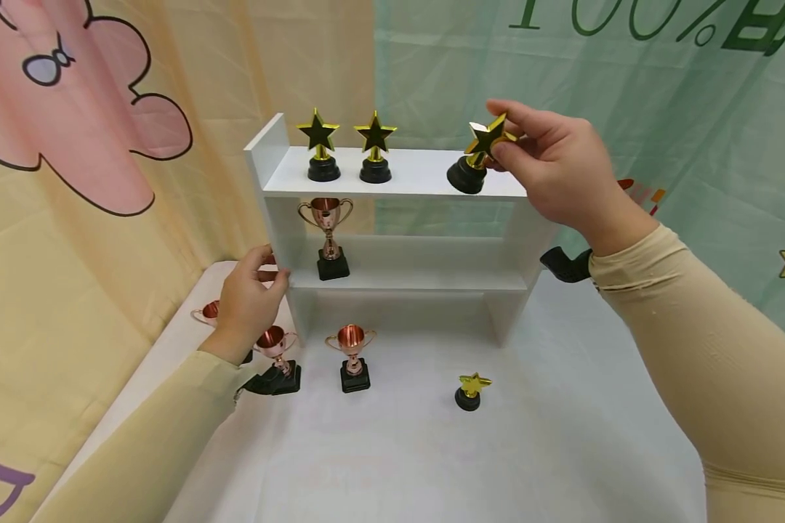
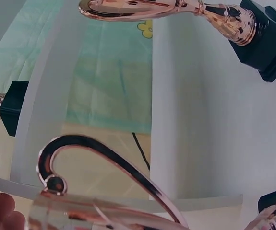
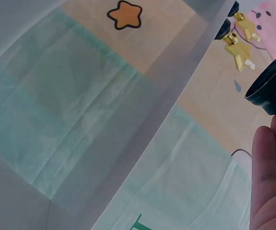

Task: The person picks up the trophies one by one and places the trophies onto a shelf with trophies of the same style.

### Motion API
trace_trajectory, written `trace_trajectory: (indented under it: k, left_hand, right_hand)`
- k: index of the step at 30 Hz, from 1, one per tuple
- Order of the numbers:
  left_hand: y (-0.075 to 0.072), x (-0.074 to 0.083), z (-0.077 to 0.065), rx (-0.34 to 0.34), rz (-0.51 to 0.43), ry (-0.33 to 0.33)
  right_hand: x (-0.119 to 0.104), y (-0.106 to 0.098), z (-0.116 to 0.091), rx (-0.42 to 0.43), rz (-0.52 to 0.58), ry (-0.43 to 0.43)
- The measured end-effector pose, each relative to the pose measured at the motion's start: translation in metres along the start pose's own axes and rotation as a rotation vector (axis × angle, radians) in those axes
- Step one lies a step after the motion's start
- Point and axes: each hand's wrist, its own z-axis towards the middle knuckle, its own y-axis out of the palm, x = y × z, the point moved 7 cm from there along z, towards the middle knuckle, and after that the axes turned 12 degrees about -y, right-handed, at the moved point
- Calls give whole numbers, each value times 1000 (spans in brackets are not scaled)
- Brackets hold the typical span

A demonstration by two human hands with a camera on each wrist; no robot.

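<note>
In the head view my right hand [image 1: 556,163] pinches a gold star trophy [image 1: 469,174] by its star, between thumb and fingers. The trophy tilts, its round black base near the front edge of the top board, toward the right end. In the right wrist view the same base [image 3: 271,86] shows above the fingertips. My left hand [image 1: 245,305] grips the left side panel of the white shelf unit [image 1: 392,280], thumb at its front edge. Two more star trophies, a left one [image 1: 318,145] and another beside it [image 1: 375,149], stand upright on the top board.
A rose-gold cup trophy [image 1: 330,236] stands on the middle board. On the white table [image 1: 392,457] are another cup [image 1: 353,359], a star trophy [image 1: 471,391] in front, and cups by my left forearm, including one [image 1: 276,349] partly covered. Printed curtains hang behind.
</note>
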Motion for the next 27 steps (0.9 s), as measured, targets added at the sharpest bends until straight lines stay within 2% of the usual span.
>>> trace_trajectory:
  k: [9,20,27]
  left_hand:
    - [3,1,-1,-26,-83,-23]
    - [3,-2,-3,-31,-85,-29]
    - [1,0,-2,-18,-76,-8]
  right_hand:
    - [11,9,23,-32,-71,49]
    - [27,26,43,-113,-104,92]
    - [31,37,50,-179,-178,139]
